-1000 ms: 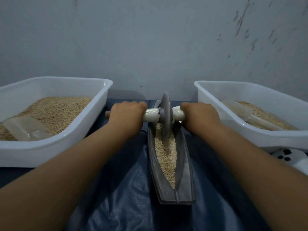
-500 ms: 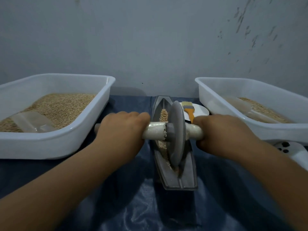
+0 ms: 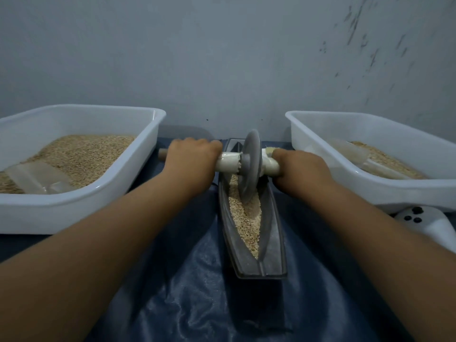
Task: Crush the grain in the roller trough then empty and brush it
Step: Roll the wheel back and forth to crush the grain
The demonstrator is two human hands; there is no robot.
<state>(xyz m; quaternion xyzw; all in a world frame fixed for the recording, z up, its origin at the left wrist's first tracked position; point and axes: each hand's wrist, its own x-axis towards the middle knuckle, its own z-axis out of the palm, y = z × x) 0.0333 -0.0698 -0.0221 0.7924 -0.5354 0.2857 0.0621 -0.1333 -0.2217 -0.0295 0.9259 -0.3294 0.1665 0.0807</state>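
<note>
Trough [image 3: 274,233]: long dark boat-shaped channel on the blue cloth [image 3: 187,292], narrow end toward the wall.
Grain [image 3: 246,218]: lies inside the trough along its groove.
Roller wheel [image 3: 249,166]: grey disc standing upright in the trough's far half, rim in the grain.
Handle [image 3: 228,165]: white bar through the disc, lying across the trough.
Left hand [image 3: 191,160]: left of the trough — fingers wrapped over the handle.
Right hand [image 3: 299,169]: right of the trough — fist closed around the handle's other end.
Tubs: white tub [image 3: 81,193] left of the trough, another white tub [image 3: 394,193] right, both holding grain.

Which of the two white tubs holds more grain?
The left tub: grain covers most of its floor. The right tub shows only a strip along its far side.
</note>
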